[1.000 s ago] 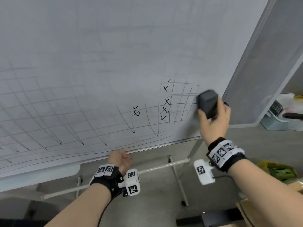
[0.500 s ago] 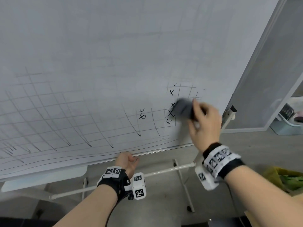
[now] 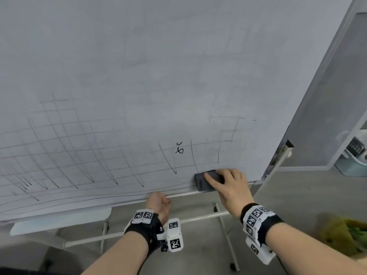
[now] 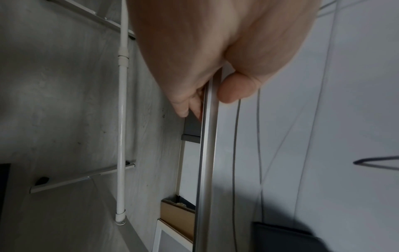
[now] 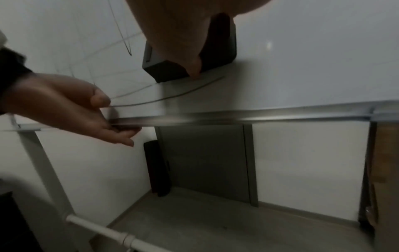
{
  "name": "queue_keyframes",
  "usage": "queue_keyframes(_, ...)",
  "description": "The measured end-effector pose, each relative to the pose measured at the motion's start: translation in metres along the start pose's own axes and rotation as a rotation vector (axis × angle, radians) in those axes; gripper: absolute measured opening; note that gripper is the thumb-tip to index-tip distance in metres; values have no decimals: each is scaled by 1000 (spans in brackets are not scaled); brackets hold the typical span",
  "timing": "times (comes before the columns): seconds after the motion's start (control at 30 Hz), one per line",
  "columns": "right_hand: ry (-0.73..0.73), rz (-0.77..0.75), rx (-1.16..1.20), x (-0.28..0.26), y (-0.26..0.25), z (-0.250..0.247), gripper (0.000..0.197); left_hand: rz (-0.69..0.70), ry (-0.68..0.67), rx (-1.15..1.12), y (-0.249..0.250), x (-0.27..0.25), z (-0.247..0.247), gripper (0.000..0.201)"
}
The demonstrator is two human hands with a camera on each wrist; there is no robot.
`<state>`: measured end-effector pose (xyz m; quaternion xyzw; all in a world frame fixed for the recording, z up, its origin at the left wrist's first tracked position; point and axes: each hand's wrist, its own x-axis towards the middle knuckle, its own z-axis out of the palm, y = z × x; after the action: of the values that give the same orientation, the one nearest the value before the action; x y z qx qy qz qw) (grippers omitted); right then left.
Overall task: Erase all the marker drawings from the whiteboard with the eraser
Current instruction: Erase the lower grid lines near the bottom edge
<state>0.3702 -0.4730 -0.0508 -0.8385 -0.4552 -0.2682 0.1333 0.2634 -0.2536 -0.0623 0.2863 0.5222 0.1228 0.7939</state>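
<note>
The whiteboard (image 3: 139,56) fills the head view, with grey grid lines over its lower half and a small black scribble (image 3: 179,149). My right hand (image 3: 228,183) grips the dark grey eraser (image 3: 204,182) and presses it flat on the board just above the bottom rail; the eraser (image 5: 172,68) shows under my fingers in the right wrist view. My left hand (image 3: 158,203) pinches the board's metal bottom rail (image 4: 207,136), thumb (image 4: 235,88) on the front, fingers behind. The left hand (image 5: 86,110) is visible on the rail in the right wrist view too.
The board stands on a white tube frame (image 3: 198,217) over a grey floor. A glass partition (image 3: 327,96) rises at the right. A green-yellow bag (image 3: 345,235) lies lower right. A pale tray (image 3: 59,221) hangs below the board at left.
My right hand swept the eraser from the board's right edge leftward, then down to the bottom rail. The column of x marks is gone. My left hand stayed on the rail.
</note>
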Motion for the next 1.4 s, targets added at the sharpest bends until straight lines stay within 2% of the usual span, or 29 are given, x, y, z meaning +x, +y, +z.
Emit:
queue_keyframes(0.1,185,44,74,52,11,-36,78,19,11,17,0,-3,0,31)
queue_keyframes(0.2,438,129,132,130,29,-102,59,28,15,13,4,-2,0,32)
queue_keyframes(0.3,649,226,118,168,40,-147,60,33,19,27,2,-3,2,33)
queue_keyframes(0.37,600,204,106,161,35,-135,61,27,31,39,1,-1,1,31)
queue_keyframes(0.4,504,155,109,147,30,-115,62,18,25,41,2,2,0,30)
queue_keyframes(0.47,219,21,86,97,16,-59,72,0,13,42,4,7,-3,29)
queue_keyframes(0.53,-69,-97,-32,30,8,-6,83,-11,5,42,6,10,-4,29)
queue_keyframes(0.6,-232,-136,-111,-18,11,21,90,-22,-13,31,5,9,-4,30)
queue_keyframes(0.63,-238,-139,-119,-27,14,24,96,-20,-15,33,4,7,-3,29)
queue_keyframes(0.7,-147,-125,-94,-12,23,10,102,-10,-20,26,2,8,-2,29)
queue_keyframes(0.77,26,-44,12,28,31,-23,92,-15,-16,39,1,11,-3,29)
queue_keyframes(0.87,322,121,161,99,55,-87,66,-23,-1,62,6,12,-1,28)
queue_keyframes(0.97,533,233,192,131,67,-121,58,-22,-7,61,5,14,-1,28)
queue_keyframes(1.0,545,238,177,128,64,-119,59,-30,-9,65,4,15,-1,27)
queue_keyframes(1.07,464,197,148,105,54,-91,66,-41,-13,57,6,16,0,27)
queue_keyframes(1.2,49,34,63,25,37,-10,85,-38,-5,46,13,22,1,28)
queue_keyframes(1.23,-11,22,33,12,35,0,86,-38,-2,51,13,23,1,29)
queue_keyframes(1.3,-26,17,23,8,36,3,84,-22,16,84,13,27,1,27)
queue_keyframes(1.4,125,38,81,53,43,-32,75,22,40,172,11,29,1,25)
